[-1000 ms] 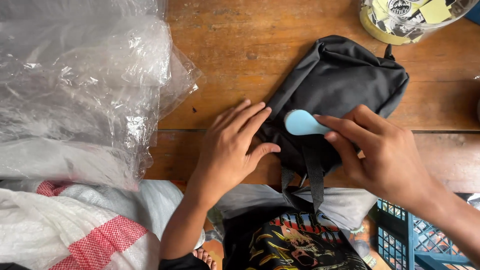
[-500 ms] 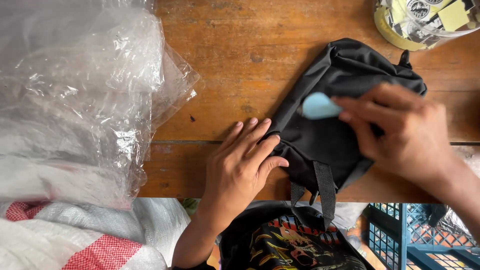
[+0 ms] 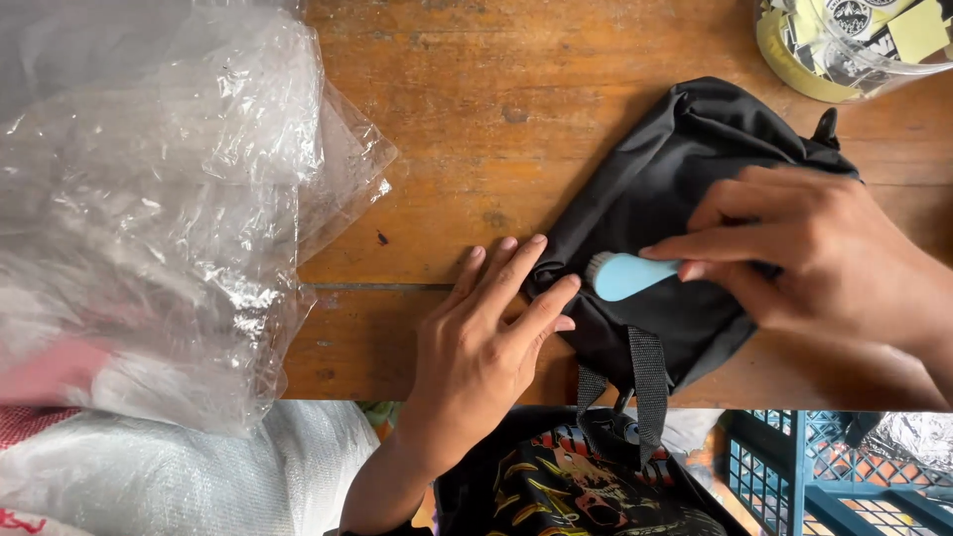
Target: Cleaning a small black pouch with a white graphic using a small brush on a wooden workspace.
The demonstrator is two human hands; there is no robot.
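Note:
A black fabric bag (image 3: 675,189) lies on the wooden table (image 3: 516,119), its straps hanging over the near edge. My right hand (image 3: 824,258) holds a small light-blue brush (image 3: 627,275) with its bristles against the bag's lower left part. My left hand (image 3: 486,347) lies flat, fingers spread, pressing the bag's left edge against the table.
A heap of clear plastic bags (image 3: 149,208) covers the table's left side. A clear container with yellow and dark items (image 3: 854,45) stands at the back right. A blue crate (image 3: 794,467) and white woven sacks (image 3: 179,476) sit below the table edge.
The brush has moved down and left across the bag with my right hand. My left hand has stayed on the bag's left edge.

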